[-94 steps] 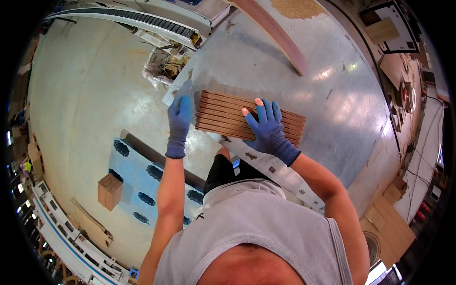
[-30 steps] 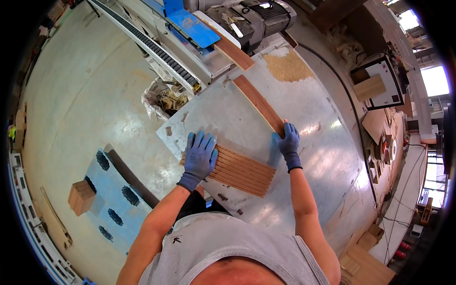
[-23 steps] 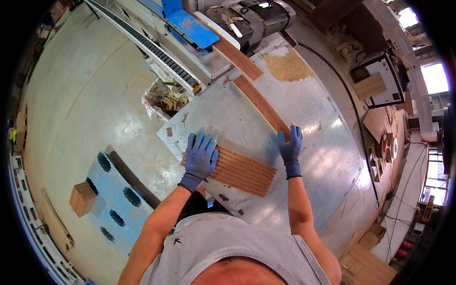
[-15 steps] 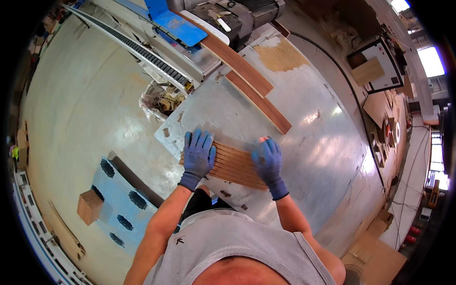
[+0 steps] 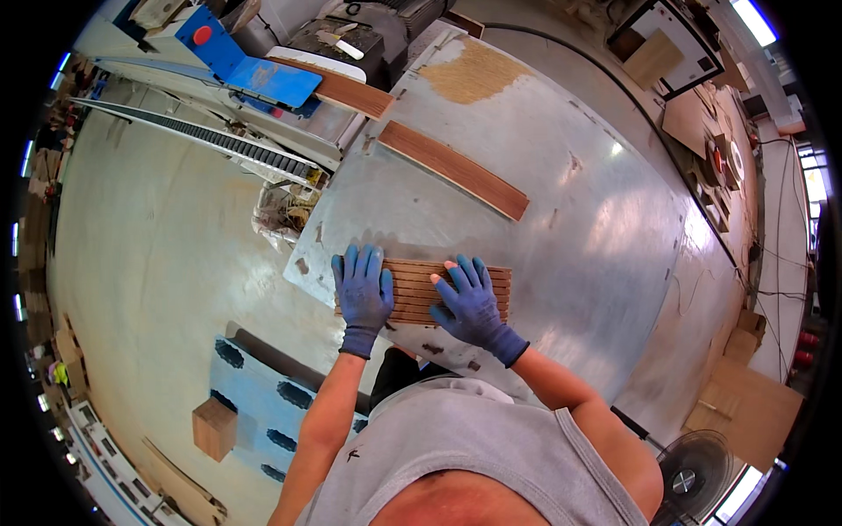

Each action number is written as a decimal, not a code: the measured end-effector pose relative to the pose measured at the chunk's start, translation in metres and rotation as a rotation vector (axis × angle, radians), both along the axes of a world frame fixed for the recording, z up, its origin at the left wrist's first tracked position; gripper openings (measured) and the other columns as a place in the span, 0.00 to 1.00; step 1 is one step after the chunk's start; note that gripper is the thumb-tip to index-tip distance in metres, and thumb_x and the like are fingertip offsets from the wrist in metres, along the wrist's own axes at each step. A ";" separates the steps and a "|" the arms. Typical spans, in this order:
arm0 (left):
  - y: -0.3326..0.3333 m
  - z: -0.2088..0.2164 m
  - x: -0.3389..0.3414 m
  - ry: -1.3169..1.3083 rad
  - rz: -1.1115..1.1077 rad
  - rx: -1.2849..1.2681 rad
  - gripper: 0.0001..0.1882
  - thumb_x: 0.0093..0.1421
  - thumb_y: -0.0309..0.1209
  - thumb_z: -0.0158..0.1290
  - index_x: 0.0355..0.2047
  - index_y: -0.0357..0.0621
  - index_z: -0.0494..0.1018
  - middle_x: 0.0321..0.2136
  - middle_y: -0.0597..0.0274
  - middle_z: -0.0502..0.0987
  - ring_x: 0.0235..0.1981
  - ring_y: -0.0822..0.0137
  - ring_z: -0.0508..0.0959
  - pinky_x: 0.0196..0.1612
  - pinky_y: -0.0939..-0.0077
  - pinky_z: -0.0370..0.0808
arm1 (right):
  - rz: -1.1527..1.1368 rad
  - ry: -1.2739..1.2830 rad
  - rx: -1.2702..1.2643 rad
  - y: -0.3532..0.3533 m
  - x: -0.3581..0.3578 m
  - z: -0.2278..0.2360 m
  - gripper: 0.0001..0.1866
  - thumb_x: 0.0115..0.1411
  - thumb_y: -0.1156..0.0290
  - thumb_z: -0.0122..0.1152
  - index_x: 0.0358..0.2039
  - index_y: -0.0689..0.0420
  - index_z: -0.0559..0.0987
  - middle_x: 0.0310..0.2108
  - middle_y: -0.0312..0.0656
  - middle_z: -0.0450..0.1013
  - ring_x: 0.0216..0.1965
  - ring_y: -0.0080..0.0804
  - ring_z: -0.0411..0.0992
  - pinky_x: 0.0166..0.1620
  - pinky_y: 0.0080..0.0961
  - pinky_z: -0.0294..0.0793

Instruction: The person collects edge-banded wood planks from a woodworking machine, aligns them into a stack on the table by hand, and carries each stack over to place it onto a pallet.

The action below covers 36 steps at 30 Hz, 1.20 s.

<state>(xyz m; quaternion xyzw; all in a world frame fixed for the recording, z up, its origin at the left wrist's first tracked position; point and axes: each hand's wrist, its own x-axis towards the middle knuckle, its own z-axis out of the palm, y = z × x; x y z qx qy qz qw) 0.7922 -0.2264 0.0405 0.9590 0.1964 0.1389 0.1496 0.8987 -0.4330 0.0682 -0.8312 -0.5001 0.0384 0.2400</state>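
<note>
A row of narrow brown wooden planks (image 5: 410,294), pressed side by side with their grooved edges facing up, lies on the metal table in front of me. My left hand (image 5: 363,294), in a blue glove, rests over the left end with its fingers stretched toward the far side. On the right part of the row lies my right hand (image 5: 472,302), also gloved, its fingers spread and bare fingertips showing at the thumb and one finger. Farther off, a single reddish-brown plank (image 5: 454,170) lies flat on the table. Another plank (image 5: 355,91) sticks out from under a blue machine guard.
The machine's blue guard (image 5: 274,81) and red button (image 5: 203,35) stand at the far left. Sawdust (image 5: 474,70) covers the table's far corner. A bag of scraps (image 5: 282,215) hangs beside the table. Left below are a blue slotted panel (image 5: 254,430) and a wooden block (image 5: 215,428).
My right hand has come from the row's right end onto its top. The row now lies straighter across the view. The plank at the machine sticks out less far. The whole view has shifted.
</note>
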 end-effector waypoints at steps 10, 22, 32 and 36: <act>0.002 -0.004 -0.001 -0.020 0.003 0.061 0.22 0.62 0.38 0.50 0.52 0.37 0.74 0.52 0.49 0.73 0.60 0.44 0.67 0.66 0.40 0.54 | -0.407 -0.232 -0.019 -0.001 0.142 -0.034 0.37 0.50 0.55 0.70 0.58 0.58 0.72 0.55 0.53 0.68 0.60 0.56 0.63 0.60 0.51 0.62; 0.002 -0.004 -0.002 -0.028 0.006 0.041 0.23 0.62 0.39 0.50 0.53 0.36 0.73 0.53 0.48 0.73 0.59 0.44 0.67 0.66 0.39 0.55 | -0.265 -0.185 0.010 0.006 0.192 -0.076 0.42 0.43 0.62 0.72 0.61 0.57 0.71 0.44 0.45 0.74 0.50 0.47 0.71 0.56 0.44 0.66; 0.004 -0.004 0.000 -0.014 0.004 0.018 0.23 0.62 0.39 0.50 0.54 0.38 0.73 0.54 0.48 0.73 0.60 0.44 0.67 0.67 0.38 0.53 | -0.268 -0.140 0.075 0.007 0.192 -0.071 0.40 0.43 0.64 0.73 0.59 0.57 0.73 0.43 0.44 0.75 0.49 0.47 0.71 0.56 0.41 0.66; 0.004 -0.003 0.000 -0.013 0.004 0.023 0.24 0.62 0.39 0.50 0.54 0.38 0.73 0.54 0.48 0.73 0.60 0.44 0.67 0.67 0.38 0.53 | -0.257 -0.137 0.086 0.007 0.193 -0.071 0.39 0.43 0.64 0.73 0.59 0.57 0.73 0.42 0.44 0.75 0.49 0.46 0.71 0.57 0.42 0.65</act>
